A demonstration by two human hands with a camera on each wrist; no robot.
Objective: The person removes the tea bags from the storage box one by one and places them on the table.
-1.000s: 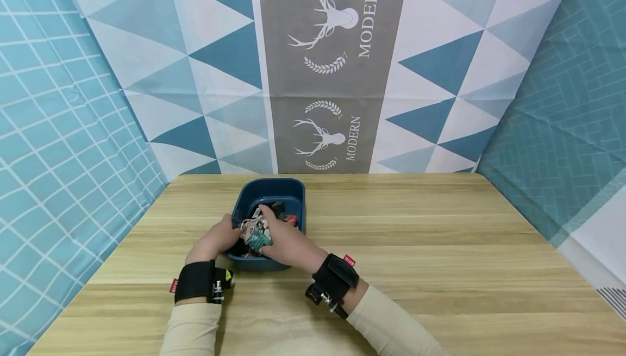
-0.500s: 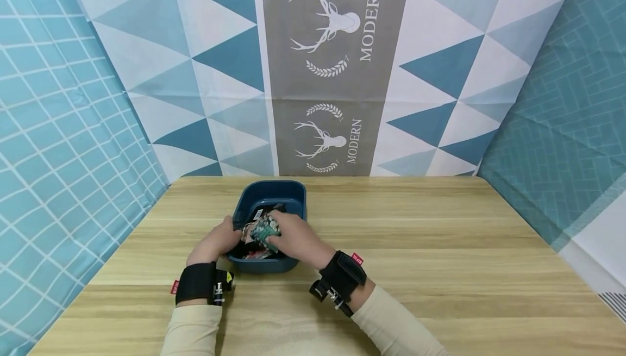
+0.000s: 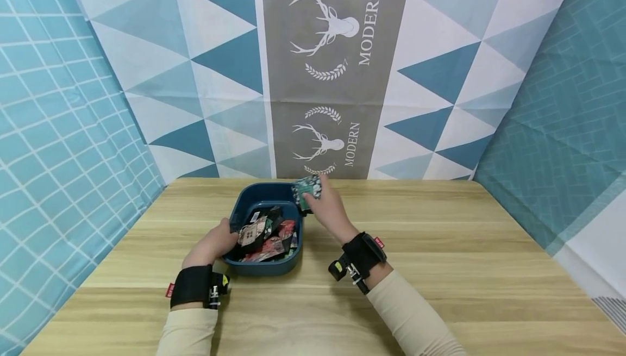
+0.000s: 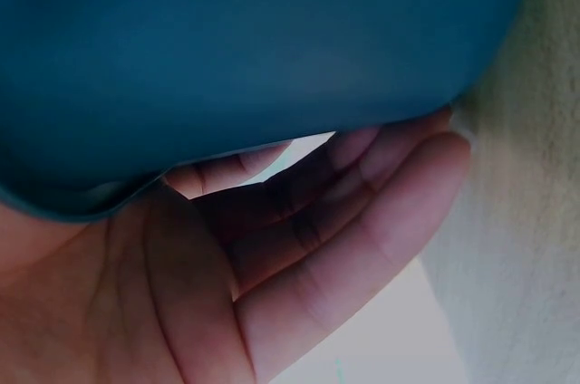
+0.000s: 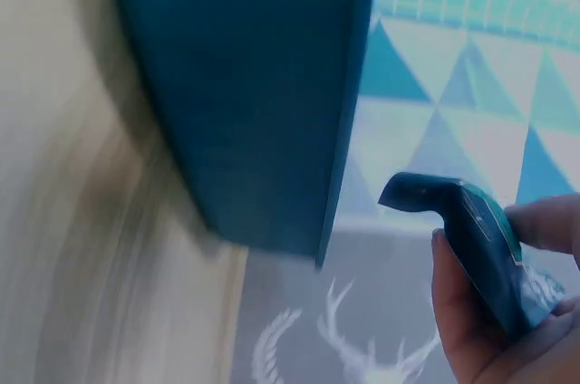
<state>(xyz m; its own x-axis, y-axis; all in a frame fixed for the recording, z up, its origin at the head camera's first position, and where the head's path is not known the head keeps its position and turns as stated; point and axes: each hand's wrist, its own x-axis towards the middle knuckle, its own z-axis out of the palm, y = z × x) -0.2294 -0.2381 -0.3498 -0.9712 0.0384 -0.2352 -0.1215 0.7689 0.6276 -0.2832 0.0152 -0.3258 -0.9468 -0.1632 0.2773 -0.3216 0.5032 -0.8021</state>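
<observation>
A dark blue plastic bin (image 3: 264,269) stands on the wooden table at the left of the head view, with several small packets (image 3: 269,239) in red, black and beige heaped inside. My left hand (image 3: 212,243) grips the bin's left side; in the left wrist view its fingers (image 4: 353,248) lie along the outer wall and the thumb goes over the rim, partly hidden. A small green patterned packet (image 3: 305,193) is pinched between thumb and fingers of my right hand (image 3: 332,212), at the bin's right rear rim. The right wrist view shows this packet (image 5: 485,244) bent and apart from the bin wall (image 5: 245,85).
The wooden table (image 3: 415,247) stretches to the right of the bin. A patterned cloth backdrop (image 3: 323,73) with deer heads rises behind the table's far edge. Blue tiled sheets (image 3: 63,127) hang at both sides.
My right hand has lifted the green packet out of the bin and carried it right and away from me. The left hand stays at the bin's side. More of the heaped packets now shows.
</observation>
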